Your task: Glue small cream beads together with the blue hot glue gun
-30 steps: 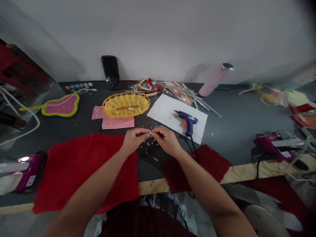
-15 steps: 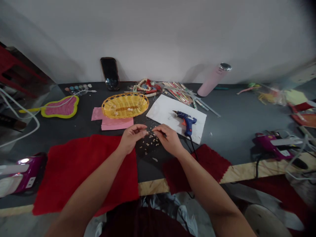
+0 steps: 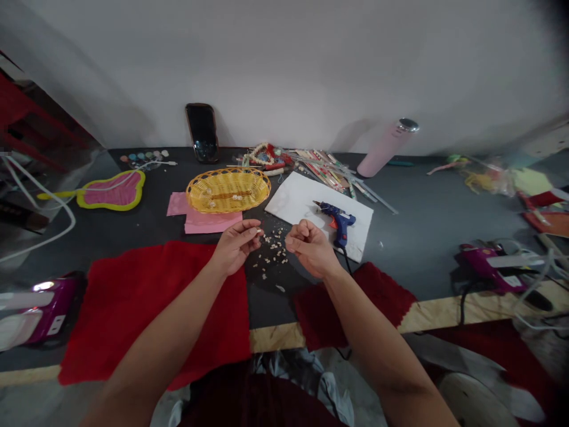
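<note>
My left hand [image 3: 237, 245] pinches a small pale piece [image 3: 259, 231], bead-like, between thumb and fingertips. To its right, my right hand [image 3: 312, 246] is closed, thumb against curled fingers; whatever it may hold is too small or hidden to make out. Between and below both hands, several small cream-coloured pieces [image 3: 275, 252] lie scattered on the dark tabletop. Just beyond my left hand stands a yellow woven basket [image 3: 229, 185] with a few whitish bits inside. A blue glue gun [image 3: 340, 222] rests on a white board [image 3: 293, 193] past my right hand.
Red cloth [image 3: 155, 314] lies under my left forearm, a darker red cloth [image 3: 382, 296] under the right. Pink pieces [image 3: 213, 224] sit by the basket. Behind are a phone [image 3: 202, 133], wrapped sticks [image 3: 326, 169] and a pink bottle [image 3: 384, 148]. Cords [image 3: 349, 261] trail nearby.
My hands have moved apart, the right one shifting rightward and curling its fingers more. A pale piece now shows in my left fingertips. The view has shifted slightly.
</note>
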The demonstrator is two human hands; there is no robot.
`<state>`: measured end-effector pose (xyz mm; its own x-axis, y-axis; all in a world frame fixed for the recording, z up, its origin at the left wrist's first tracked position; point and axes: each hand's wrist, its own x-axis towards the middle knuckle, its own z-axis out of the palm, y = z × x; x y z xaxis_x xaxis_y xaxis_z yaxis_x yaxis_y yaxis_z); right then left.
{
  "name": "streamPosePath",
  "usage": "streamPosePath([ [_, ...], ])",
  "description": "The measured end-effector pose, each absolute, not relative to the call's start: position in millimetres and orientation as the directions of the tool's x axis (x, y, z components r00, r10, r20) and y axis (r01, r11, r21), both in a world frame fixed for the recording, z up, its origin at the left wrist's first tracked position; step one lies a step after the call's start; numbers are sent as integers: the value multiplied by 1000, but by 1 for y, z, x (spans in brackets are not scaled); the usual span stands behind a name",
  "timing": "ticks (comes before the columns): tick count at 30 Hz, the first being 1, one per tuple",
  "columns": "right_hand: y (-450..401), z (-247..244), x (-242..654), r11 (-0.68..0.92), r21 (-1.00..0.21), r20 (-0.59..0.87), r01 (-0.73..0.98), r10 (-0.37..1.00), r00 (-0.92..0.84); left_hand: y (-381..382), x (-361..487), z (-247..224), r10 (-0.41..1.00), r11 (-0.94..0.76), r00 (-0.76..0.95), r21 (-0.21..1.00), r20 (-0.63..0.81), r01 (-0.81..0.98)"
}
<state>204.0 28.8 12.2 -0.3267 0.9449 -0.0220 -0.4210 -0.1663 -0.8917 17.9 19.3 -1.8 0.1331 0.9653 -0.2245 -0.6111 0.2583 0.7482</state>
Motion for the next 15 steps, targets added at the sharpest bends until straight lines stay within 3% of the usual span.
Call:
streamPosePath([
  [5,33,6,207,-162,-942,-72,-294,953,-293,20,15,-1,966,259,151,722,-211,-642],
  [10,37,-1,213,-7,-998,-20,68,982,-186,22,11,-4,970,239,138,704,-199,-668],
  [15,34,6,213,218,-822,142,526,973,-181,23,11,-5,971,241,167,696,-174,-677],
])
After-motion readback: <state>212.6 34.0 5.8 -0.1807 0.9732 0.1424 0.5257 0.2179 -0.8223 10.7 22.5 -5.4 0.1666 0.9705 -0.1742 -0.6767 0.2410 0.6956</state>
